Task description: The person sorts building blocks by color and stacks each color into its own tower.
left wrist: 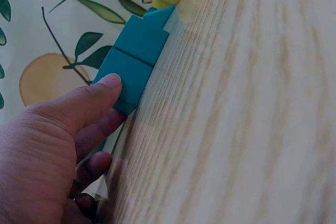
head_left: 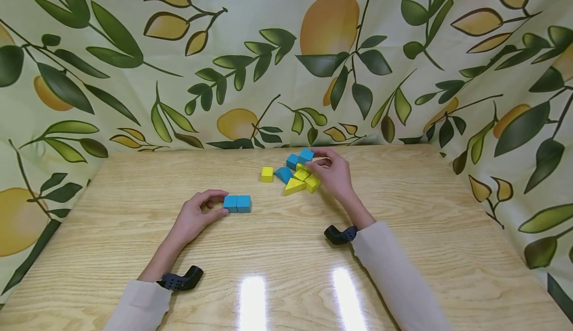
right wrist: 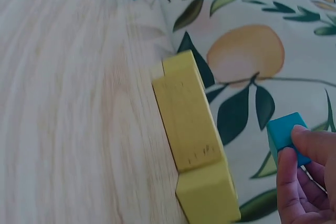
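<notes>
Just left of the frame's centre, the left hand (head_left: 194,216) pinches a solid blue cube (head_left: 230,204) between thumb and fingers; a second blue cube (head_left: 243,204) touches its right side on the light wood-grain table (head_left: 215,271). Right of the upper centre, the right hand (head_left: 333,174) pinches a third blue cube (head_left: 306,156) with thumb and fingertips, raised off the tabletop. Below and left of it cluster yellow blocks (head_left: 302,174), a yellow triangular block (head_left: 294,187) and a blue triangular block (head_left: 284,175), with a lone yellow cube (head_left: 267,174) at their left.
</notes>
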`<state>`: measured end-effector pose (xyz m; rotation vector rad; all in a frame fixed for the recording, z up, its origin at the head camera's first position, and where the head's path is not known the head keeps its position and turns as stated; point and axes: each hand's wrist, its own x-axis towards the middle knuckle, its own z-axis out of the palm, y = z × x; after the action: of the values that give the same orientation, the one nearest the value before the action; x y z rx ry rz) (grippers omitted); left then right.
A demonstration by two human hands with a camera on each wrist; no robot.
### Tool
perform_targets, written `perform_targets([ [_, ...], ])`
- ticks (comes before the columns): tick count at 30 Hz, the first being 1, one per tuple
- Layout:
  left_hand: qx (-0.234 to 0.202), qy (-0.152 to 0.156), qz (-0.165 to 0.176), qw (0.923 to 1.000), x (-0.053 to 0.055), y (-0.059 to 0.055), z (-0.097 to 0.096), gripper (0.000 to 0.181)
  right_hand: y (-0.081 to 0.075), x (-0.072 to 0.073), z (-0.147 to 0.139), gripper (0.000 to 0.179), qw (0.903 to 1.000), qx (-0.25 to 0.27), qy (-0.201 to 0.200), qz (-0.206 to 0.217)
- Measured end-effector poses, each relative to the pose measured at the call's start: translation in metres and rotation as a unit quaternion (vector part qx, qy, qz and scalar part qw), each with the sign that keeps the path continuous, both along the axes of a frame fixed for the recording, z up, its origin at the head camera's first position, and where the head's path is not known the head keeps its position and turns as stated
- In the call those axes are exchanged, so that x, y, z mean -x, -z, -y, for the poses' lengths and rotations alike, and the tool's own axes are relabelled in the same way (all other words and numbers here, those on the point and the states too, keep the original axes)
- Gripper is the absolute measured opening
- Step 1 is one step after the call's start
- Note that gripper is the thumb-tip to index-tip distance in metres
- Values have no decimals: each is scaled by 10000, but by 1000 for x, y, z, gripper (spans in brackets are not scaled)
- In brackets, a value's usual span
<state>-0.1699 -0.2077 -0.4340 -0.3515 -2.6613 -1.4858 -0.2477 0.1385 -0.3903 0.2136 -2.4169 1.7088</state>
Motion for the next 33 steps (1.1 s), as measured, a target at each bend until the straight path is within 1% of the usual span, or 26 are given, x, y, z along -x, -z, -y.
perform_targets([
  [10,-22,25,-38,10000,0,0,0,41,0,-5,26,37,9992,-56,-384,-97],
  [17,88,-24,-1,10000,0,0,0,41,0,-11,42,35,9981,-166,-576,-164],
  [26,4,7,-29,10000,-1,1,0,41,1,-15,61,35,9959,-239,-816,-296],
  [33,36,-1,-2,10000,0,0,0,42,3,-20,75,35,9940,-195,-1057,-201],
])
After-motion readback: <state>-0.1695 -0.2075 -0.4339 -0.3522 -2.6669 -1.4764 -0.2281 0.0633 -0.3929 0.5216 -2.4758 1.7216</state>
